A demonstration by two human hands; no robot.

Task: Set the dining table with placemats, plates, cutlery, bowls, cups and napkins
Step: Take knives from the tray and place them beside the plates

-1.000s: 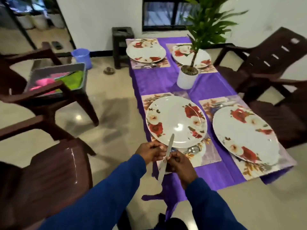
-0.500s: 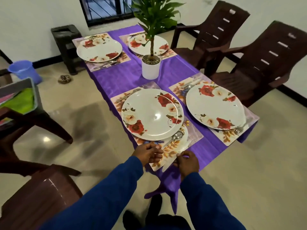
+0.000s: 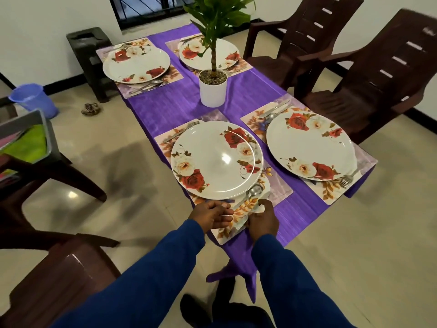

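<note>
Both hands are at the near corner of the tabletop (image 3: 165, 110), just below the nearest plate (image 3: 216, 159), which I will use as the landmark. The right hand (image 3: 262, 217) has its fingers curled down over the near-right edge of the placemat (image 3: 238, 214) under that plate, and something pale shows under the fingertips there. It may be the knife blade or a napkin corner; I cannot tell which, so I cannot say whether that hand holds anything. The left hand (image 3: 211, 214) lies just left of it, fingers loosely extended and flat toward the plate's near rim, holding nothing I can see.

A spoon (image 3: 250, 194) lies at the plate's near-right edge, its bowl touching the rim and its handle running down-left toward the gap between the hands. The right hand is the nearer one to it. A fork (image 3: 182, 132) lies at the plate's far-left side, long axis slanting along the rim.

My guess is that the cutlery beside this plate is being straightened, so the move depends on that down-left line of the spoon.

The spoon's handle end is hidden by the hands. The grey tray (image 3: 35, 136), left of the plate, is cut off by the frame edge. No bowls or cups are on the tabletop.
</note>
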